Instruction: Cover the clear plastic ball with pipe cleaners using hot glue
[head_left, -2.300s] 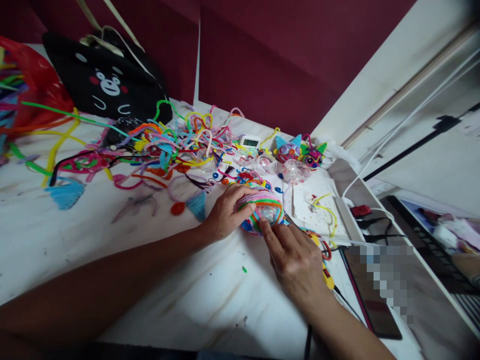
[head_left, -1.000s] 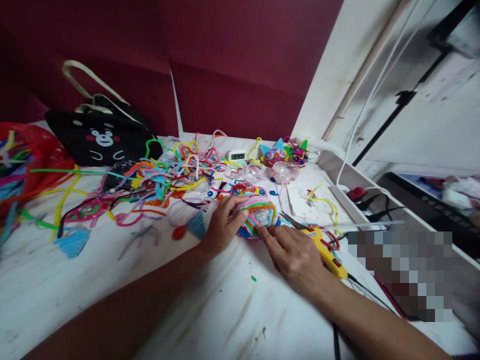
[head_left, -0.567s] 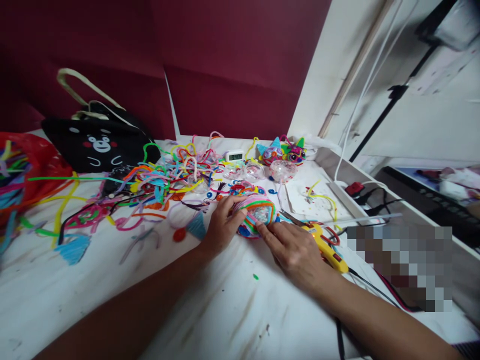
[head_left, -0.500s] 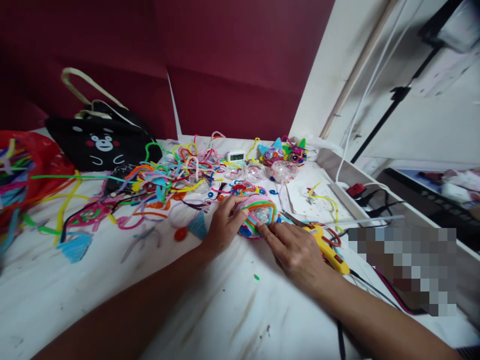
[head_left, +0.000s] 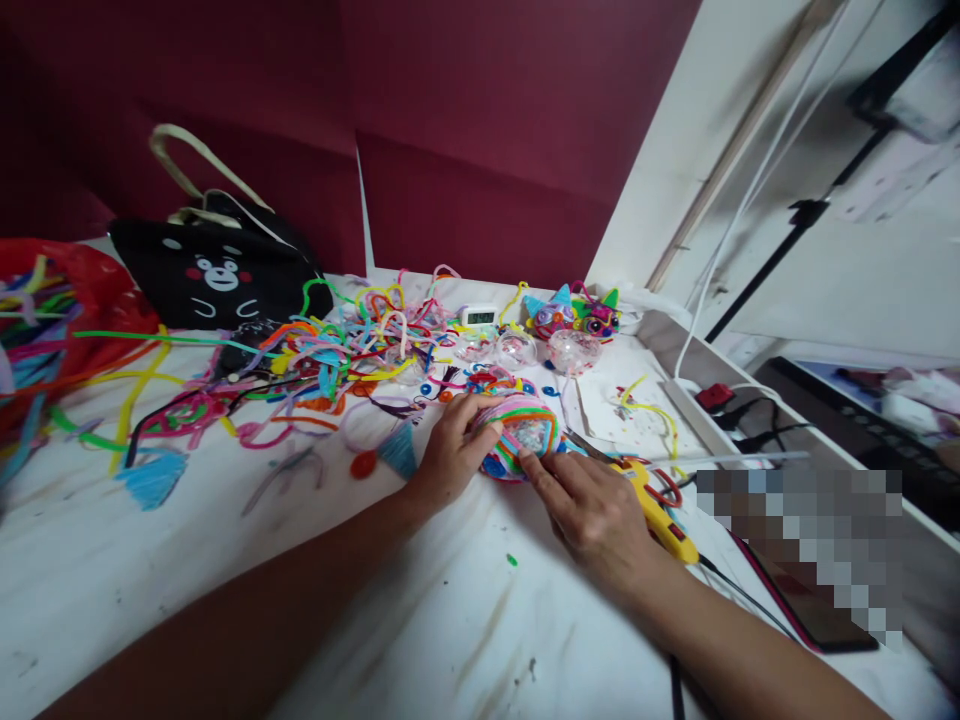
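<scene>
A round ball wrapped in rainbow pipe cleaners [head_left: 523,432], with a glittery clear patch showing, rests on the white table [head_left: 420,620]. My left hand [head_left: 448,449] cups its left side, thumb on top. My right hand [head_left: 592,512] touches its lower front with the fingertips pressed against the wrapping. A yellow glue gun [head_left: 660,512] lies just right of my right hand.
A tangle of coloured pipe cleaners [head_left: 315,360] spreads across the table's middle and left. A black bear-face bag [head_left: 217,280] and a red plastic bag [head_left: 52,310] sit at the back left. Clear glitter balls [head_left: 574,350], cat-shaped figures [head_left: 574,312] and a small clock [head_left: 478,316] stand behind.
Both hands stay on the wrapped ball with small finger shifts. The camera view has moved, showing more wall and the glue gun.
</scene>
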